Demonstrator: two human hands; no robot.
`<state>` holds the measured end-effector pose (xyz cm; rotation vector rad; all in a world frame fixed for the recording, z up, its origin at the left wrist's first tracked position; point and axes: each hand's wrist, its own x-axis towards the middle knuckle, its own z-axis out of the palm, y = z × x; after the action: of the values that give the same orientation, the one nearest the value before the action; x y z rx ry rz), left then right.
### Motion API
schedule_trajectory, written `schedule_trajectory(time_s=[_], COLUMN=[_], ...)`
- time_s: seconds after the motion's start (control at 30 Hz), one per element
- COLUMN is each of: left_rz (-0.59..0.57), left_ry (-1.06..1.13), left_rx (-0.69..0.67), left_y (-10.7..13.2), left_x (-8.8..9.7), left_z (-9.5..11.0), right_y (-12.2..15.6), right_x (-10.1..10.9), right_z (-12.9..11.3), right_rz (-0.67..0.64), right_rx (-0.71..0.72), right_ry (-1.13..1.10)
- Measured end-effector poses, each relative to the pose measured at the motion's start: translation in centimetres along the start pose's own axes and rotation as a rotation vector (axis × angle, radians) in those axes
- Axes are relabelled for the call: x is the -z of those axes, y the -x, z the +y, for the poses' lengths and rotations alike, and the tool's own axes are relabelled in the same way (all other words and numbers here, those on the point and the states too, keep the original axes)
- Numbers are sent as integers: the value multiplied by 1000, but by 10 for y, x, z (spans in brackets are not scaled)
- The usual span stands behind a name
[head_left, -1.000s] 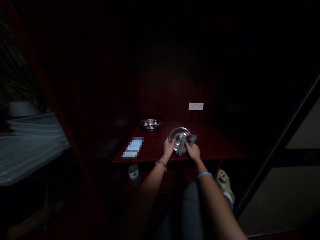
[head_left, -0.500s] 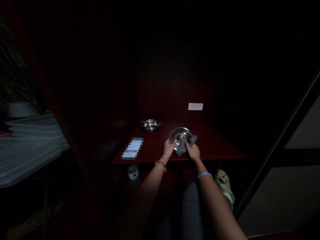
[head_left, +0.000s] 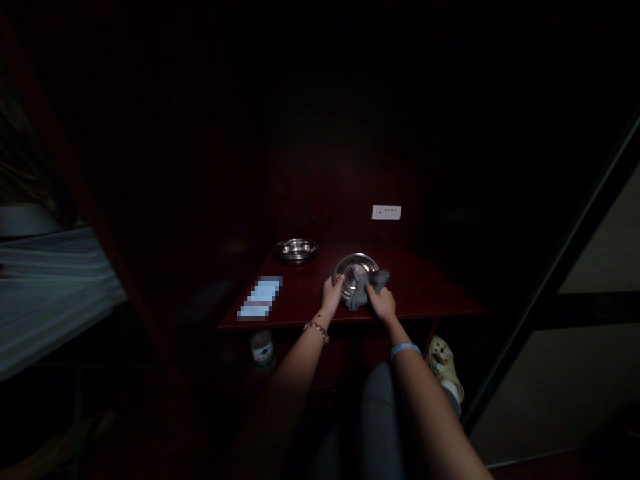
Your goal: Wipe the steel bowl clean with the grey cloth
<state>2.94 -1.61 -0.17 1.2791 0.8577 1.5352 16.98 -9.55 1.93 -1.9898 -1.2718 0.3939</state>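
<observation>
A shiny steel dish [head_left: 356,267] sits near the front of a dark red wooden table [head_left: 430,293]. My left hand [head_left: 331,294] grips the dish's left rim, fingers curled on it. My right hand [head_left: 381,303] is closed on a grey cloth [head_left: 361,292] that lies bunched over the dish's front and right edge. A second steel dish [head_left: 295,249] stands further back on the left, apart from both hands.
A pixelated blue-white flat item [head_left: 259,298] lies at the table's front left. A white socket panel [head_left: 386,212] is on the back wall. Under the table stand a plastic bottle [head_left: 262,349] and my foot in a pale clog [head_left: 444,367]. Pale bedding [head_left: 50,287] lies left.
The cloth and my right hand have shifted slightly left across the dish; the left hand stays on the rim. The view has drifted a little.
</observation>
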Motion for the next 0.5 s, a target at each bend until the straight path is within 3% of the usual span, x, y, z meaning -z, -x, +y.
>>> schedule_trajectory(time_s=[0.27,0.5], left_rz=[103,75], left_ry=[-137,-164], left_rx=[-58,-121], left_y=[-1,-1], left_x=[3,2], left_z=[-2,-5], right_y=[-1,-5], right_x=[-1,-4], right_z=[1,6], right_rz=[-3,-2], right_rx=[-17,-29], right_ry=[3,-20])
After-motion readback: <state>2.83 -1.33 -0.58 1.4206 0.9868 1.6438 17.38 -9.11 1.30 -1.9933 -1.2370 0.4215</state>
